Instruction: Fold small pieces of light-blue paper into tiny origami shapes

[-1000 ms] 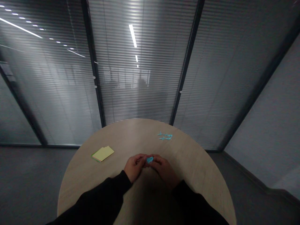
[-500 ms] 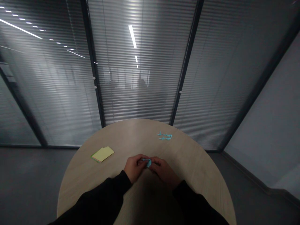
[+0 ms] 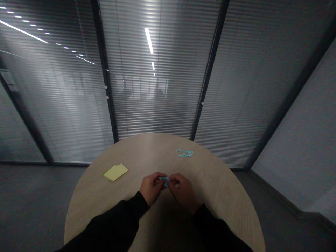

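A small folded piece of blue paper [image 3: 165,182] is pinched between my two hands, just above the near middle of the table. My left hand [image 3: 152,188] closes thumb and fingers on its left side. On its right side, my right hand [image 3: 183,190] grips with thumb and forefinger. The fingers cover much of the paper, so its full shape is hidden. Farther off to the right, several small blue folded paper pieces [image 3: 186,153] lie in a cluster on the tabletop.
A stack of paper sheets [image 3: 115,172], yellow on top with a green edge showing, lies on the left of the round wooden table [image 3: 147,150]. Beyond the table's far edge stands a glass partition with blinds [image 3: 154,115]. A pale wall [image 3: 301,147] rises on the right.
My right thumb and fingers have shifted slightly on the blue paper, and less of it shows now. The left hand has barely moved, and the pieces on the table lie as before.
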